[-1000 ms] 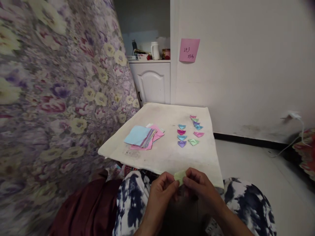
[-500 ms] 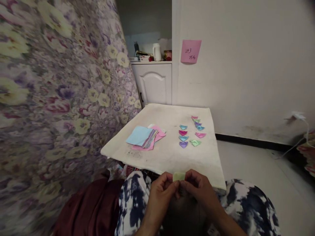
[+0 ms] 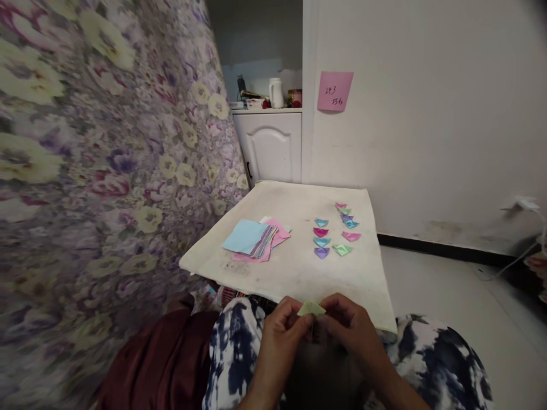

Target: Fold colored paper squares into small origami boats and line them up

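A small piece of folded yellow-green paper is held up just off the near edge of the table, above my lap. My left hand pinches its left side between thumb and fingers. On the other side, my right hand pinches the right corner. The paper now looks like a low triangle with its point upward; its lower part is hidden behind my thumbs. Farther away on the table lie several small folded paper boats, among them a purple boat, a light green boat and a dark pink boat.
The cream-covered table stands before me. On its left lies a stack of coloured paper squares, light blue on top. A floral curtain hangs at the left. A white cabinet and a wall with a pink note stand behind.
The yellow-green paper has gone from a rectangular outline to a triangular one between my fingers. Both hands stay nearly in place; the view has shifted slightly.
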Action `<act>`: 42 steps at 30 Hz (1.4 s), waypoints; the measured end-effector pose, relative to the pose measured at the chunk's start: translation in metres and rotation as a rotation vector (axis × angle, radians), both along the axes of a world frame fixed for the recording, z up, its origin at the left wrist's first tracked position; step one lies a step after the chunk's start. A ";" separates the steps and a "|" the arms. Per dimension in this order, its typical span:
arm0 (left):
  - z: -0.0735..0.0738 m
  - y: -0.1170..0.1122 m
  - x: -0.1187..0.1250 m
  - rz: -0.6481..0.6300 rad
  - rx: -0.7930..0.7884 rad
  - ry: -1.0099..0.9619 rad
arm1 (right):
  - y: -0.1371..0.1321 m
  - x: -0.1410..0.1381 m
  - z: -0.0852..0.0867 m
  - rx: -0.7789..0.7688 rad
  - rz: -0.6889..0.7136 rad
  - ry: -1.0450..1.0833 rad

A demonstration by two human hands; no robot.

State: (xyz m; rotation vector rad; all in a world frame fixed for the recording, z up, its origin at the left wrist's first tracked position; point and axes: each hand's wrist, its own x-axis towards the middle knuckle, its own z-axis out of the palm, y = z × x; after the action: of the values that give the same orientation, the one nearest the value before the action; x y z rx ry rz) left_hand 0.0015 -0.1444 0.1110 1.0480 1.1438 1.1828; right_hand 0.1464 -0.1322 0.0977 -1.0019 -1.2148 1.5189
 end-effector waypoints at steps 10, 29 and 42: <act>-0.011 0.002 -0.001 0.003 -0.068 -0.114 | 0.000 0.000 0.003 0.062 -0.021 -0.090; -0.013 -0.001 0.000 0.045 -0.216 -0.247 | 0.006 0.001 0.010 0.126 -0.032 -0.180; -0.006 -0.001 0.000 0.043 -0.152 -0.158 | 0.011 0.007 0.017 0.116 0.007 -0.156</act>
State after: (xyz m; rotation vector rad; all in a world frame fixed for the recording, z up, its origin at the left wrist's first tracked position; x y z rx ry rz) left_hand 0.0018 -0.1456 0.1055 0.8035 1.1177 1.1711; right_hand 0.1530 -0.1216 0.1148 -1.0554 -1.4006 1.3791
